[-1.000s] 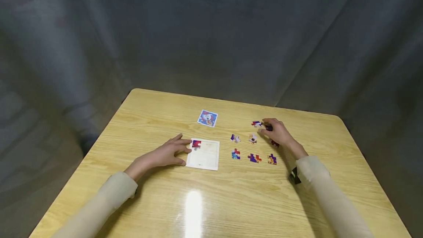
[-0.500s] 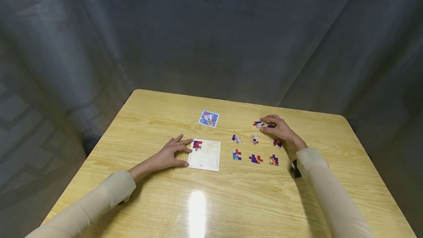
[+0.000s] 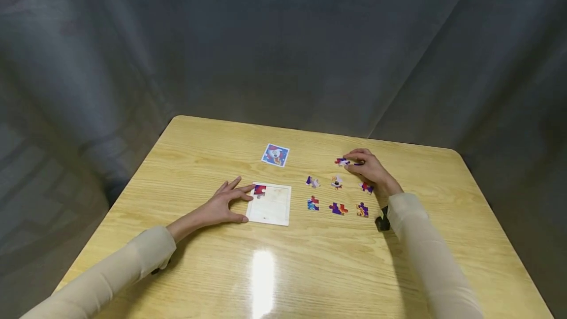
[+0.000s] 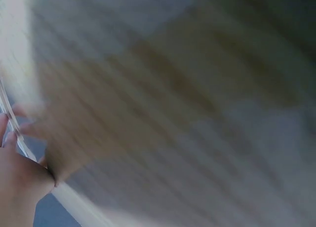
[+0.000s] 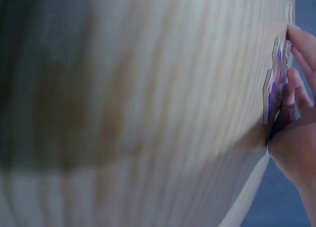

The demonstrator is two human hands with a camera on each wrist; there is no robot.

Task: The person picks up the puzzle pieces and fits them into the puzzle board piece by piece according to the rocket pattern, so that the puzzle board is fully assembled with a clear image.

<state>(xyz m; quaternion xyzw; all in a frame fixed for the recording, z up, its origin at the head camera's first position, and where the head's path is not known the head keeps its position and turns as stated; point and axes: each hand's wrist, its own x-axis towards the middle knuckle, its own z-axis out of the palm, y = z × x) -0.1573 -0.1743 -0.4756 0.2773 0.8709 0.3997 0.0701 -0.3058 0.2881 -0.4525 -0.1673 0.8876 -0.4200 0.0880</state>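
Note:
In the head view my left hand [image 3: 223, 205] rests at the left edge of a white square puzzle tray [image 3: 274, 213], fingers spread and thumb touching its lower left side. One red and purple puzzle piece [image 3: 260, 190] lies in the tray's upper left corner. My right hand [image 3: 372, 167] is over the far end of the loose pieces, thumb and forefinger pinching the right end of a red, purple and white puzzle piece [image 3: 342, 161]. A dark piece [image 3: 358, 164] is partly hidden under this hand. In the left wrist view my left hand [image 4: 22, 177] shows at the edge.
Loose pieces lie in rows right of the tray, among them a white one [image 3: 336, 182], a blue and red one [image 3: 313, 204] and a purple one [image 3: 362, 209]. A picture card [image 3: 275, 155] lies behind the tray. Dark curtains [image 3: 274, 63] hang beyond the wooden table [image 3: 212, 146].
My right hand has shifted left from the far right piece to the red, purple and white piece, and its fingers have closed on it. The left hand stays at the tray.

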